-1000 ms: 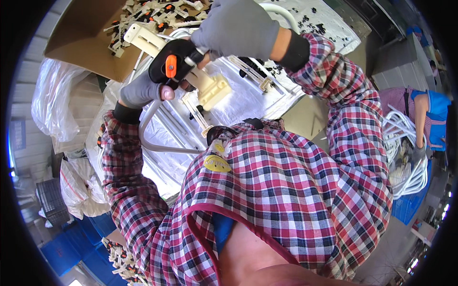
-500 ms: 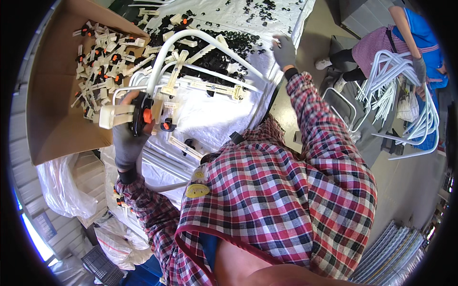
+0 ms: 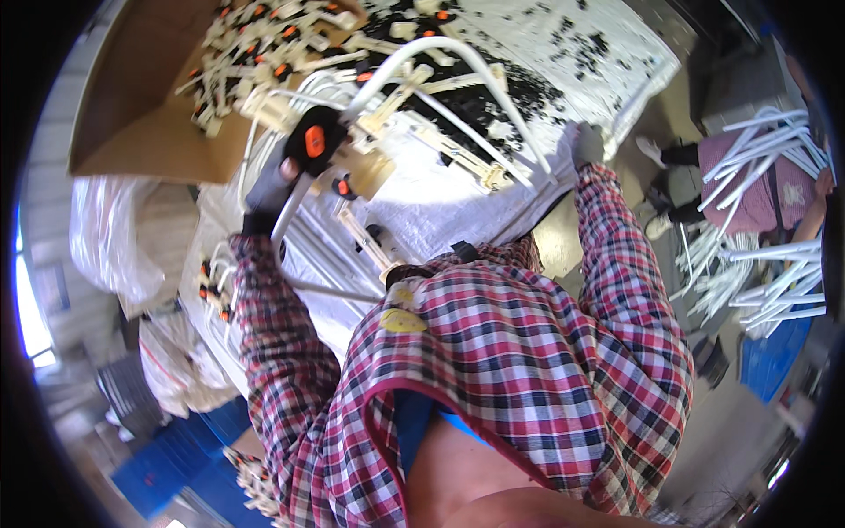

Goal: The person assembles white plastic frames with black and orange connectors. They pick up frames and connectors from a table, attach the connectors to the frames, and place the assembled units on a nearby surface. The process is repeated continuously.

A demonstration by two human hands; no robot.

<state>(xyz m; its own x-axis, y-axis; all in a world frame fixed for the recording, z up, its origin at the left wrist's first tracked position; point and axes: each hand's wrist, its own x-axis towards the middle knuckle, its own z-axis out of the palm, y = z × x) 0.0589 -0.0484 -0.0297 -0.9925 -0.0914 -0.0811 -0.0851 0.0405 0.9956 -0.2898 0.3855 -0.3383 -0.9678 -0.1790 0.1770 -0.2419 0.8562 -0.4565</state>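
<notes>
My left hand (image 3: 271, 187), in a grey glove, is closed around a black plastic joint (image 3: 327, 132) with an orange button. A cream plastic arm (image 3: 268, 110) sticks out of the joint, and a bent white tube (image 3: 431, 44) runs from it in a high arch over the table. The tube's far end comes down near my right hand (image 3: 588, 145). That hand, also gloved, is at the table's right edge with its somewhat blurred fingers stretched out, and nothing shows in them. Under the arch lie more white tubes and cream plastic arms (image 3: 458, 157).
A cardboard box (image 3: 132, 114) of cream, black and orange parts stands at the far left. Small black pieces (image 3: 528, 97) are scattered over the white sheet (image 3: 607, 84). At the right, another person (image 3: 757, 180) stands among bundles of white tubes (image 3: 717, 268).
The view has shifted, so the box and table sit higher and farther right. My left hand still grips the black joint, now tilted differently. My right hand is closer to the tube's far end.
</notes>
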